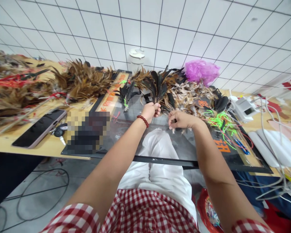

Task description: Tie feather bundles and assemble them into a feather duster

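My left hand (pixel 152 111), with a beaded bracelet at the wrist, is closed around the base of a bunch of dark feathers (pixel 158 84) that fans upward. To its right, my right hand (pixel 180 119) has its fingers curled in a pinch just in front of the loose feather pile (pixel 188 94). Whatever its fingertips hold is too small to make out. A smaller dark feather bundle (pixel 126 94), bound with bright green string, lies left of my left hand. Both hands are above a glass-topped, black-framed panel (pixel 135 129).
Brown feather bunches (pixel 84 79) cover the left of the table. A phone (pixel 38 128) and keys (pixel 59 132) lie near its front edge. At the back stand a white cup (pixel 136 60) and a pink plastic bag (pixel 201 72). Green strings (pixel 219 121) and white cables (pixel 278 152) are at right.
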`<state>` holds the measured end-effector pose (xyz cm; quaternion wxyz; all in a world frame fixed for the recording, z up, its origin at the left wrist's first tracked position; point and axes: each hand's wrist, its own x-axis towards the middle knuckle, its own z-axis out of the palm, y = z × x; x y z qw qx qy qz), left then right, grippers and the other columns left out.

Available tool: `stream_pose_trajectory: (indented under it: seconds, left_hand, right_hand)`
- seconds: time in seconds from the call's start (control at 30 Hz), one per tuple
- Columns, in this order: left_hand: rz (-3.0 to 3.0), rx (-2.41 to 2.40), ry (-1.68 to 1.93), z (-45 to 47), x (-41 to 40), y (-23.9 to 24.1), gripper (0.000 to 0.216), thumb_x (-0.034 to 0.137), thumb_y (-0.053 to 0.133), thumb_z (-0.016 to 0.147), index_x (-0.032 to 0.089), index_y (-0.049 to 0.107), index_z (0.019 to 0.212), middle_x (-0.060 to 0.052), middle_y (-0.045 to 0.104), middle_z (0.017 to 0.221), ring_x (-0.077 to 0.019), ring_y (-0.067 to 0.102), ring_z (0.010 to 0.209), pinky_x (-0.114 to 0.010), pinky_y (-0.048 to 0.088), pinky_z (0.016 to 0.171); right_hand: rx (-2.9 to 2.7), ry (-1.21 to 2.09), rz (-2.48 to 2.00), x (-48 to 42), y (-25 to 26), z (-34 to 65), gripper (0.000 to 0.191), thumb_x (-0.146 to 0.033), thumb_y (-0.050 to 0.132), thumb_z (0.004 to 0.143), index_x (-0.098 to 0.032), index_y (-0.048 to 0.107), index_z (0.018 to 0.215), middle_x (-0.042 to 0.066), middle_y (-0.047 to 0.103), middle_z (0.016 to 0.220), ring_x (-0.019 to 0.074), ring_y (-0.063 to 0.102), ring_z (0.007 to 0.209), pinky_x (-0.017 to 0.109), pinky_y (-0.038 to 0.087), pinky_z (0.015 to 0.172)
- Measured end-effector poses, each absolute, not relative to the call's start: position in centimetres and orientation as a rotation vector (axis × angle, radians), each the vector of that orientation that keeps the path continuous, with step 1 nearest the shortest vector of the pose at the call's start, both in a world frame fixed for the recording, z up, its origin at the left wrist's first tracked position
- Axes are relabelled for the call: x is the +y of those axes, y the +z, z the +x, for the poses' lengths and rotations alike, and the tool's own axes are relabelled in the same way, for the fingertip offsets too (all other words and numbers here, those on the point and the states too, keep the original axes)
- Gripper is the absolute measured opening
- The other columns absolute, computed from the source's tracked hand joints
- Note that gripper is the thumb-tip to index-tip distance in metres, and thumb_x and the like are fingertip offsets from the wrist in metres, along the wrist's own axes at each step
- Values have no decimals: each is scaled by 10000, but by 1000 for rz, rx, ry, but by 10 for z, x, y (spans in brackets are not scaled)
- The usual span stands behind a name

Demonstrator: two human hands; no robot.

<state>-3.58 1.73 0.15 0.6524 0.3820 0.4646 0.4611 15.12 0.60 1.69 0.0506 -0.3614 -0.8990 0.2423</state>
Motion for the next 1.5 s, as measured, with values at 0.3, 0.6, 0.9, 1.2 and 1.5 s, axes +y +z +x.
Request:
stream_pose_trajectory:
  seconds: [0.3,0.6,0.9,1.2,1.5]
  left_hand:
    - [988,1141,912,-29,15,2,198,139,446,904,138,507,715,-23,595,576,-90,579,477,-191,426,481]
    - [1271,1051,780,-31,11,-1,282,103,527,852,135,504,573,8,505,460,-60,455,359,-171,332,379]
    - [711,1105,1431,-35,27,-3,205,188,384,931,161,474,749,70,421,555,-35,414,390,-165,293,378]
    - [681,1101,1474,-35,29,-6,197,197,391,926,162,486,758,64,446,563,-38,420,398,-168,295,380]
    - [705,1084,1461,-35,28,-6,192,205,412,921,160,488,751,64,449,563,-33,417,404,-161,296,387]
  right_hand:
    - [-2271,322,-1301,4,18,138,141,-227,497,843,-187,619,903,27,661,754,159,565,683,254,399,671]
    - [-2288,119,-1248,8,11,136,241,-270,466,900,-214,698,928,61,701,904,209,607,885,320,413,862]
    - [-1947,-148,-1617,10,9,146,208,-273,506,865,-205,696,917,82,668,924,240,594,895,329,424,775]
    - [-2159,-16,-1785,10,-2,140,142,-213,558,779,-208,697,806,90,667,876,231,602,826,313,427,707]
    - [-1858,66,-1683,17,-2,145,188,-258,520,798,-198,650,920,61,669,798,210,586,744,310,439,686]
